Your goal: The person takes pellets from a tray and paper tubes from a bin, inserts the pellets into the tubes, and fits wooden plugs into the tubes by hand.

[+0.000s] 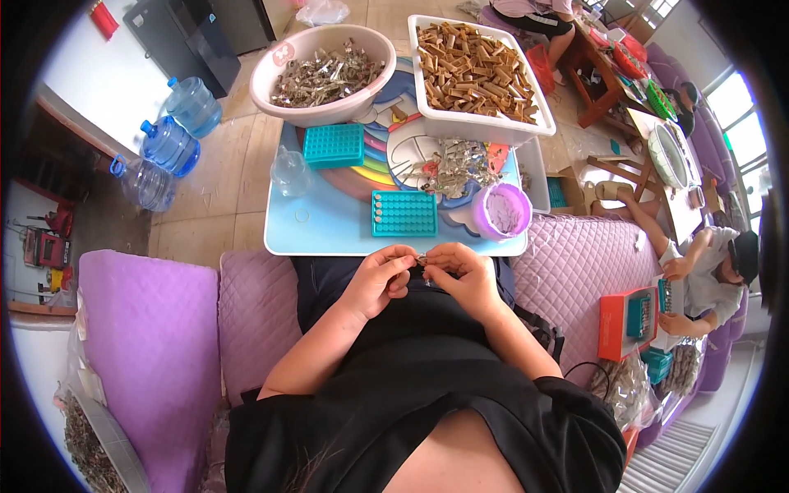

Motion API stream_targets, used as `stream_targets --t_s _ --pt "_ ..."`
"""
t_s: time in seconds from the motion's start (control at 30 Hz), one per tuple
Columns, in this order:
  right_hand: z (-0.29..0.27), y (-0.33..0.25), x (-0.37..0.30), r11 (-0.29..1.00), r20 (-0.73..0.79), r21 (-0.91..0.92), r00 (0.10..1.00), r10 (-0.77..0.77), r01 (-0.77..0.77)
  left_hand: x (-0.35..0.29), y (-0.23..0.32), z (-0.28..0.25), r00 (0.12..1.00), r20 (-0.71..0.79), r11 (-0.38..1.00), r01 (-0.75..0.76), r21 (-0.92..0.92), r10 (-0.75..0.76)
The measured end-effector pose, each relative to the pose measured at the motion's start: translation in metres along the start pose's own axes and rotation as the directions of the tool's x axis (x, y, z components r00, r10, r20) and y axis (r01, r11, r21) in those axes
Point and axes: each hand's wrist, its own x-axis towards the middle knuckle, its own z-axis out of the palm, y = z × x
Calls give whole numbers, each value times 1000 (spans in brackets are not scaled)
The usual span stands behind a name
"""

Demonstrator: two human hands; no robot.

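Note:
My left hand [378, 281] and my right hand [462, 278] meet over my lap, just off the near edge of the low table. Both are closed, fingertips pinching a small dark, metallic-looking piece [422, 260] whose exact kind is too small to tell. Just beyond them lies a teal tray with rows of round holes [415, 215]; several small pale round pieces stand in its left column. Right of the tray stands a purple tub [483, 215] with greyish contents. Behind it is a loose heap of slim silvery pieces [460, 167].
The blue patterned table [329, 234] also bears a second teal tray [334, 148], a clear plastic jug [289, 172], a pink basin [261, 86] of silvery pieces and a white bin [485, 126] of brown pieces. Purple padded seats [152, 329] flank me. A co-worker [715, 271] sits right.

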Motion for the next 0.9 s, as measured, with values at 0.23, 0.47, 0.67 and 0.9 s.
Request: stream_targets --t_s 0.23,0.47,0.67,0.9 --pt "-3 1 3 1000 51 -23 999 -2 3 0 6 7 992 11 985 127 -114 -127" --pt "-1 4 2 996 55 -83 998 -37 42 2 -3 2 995 35 989 100 -111 -97" --pt "0 9 2 999 47 -40 998 32 -31 4 -5 -3 995 40 989 100 -111 -96" --pt "-2 5 6 952 42 279 992 122 -129 5 -3 5 987 106 986 -106 -128 120"
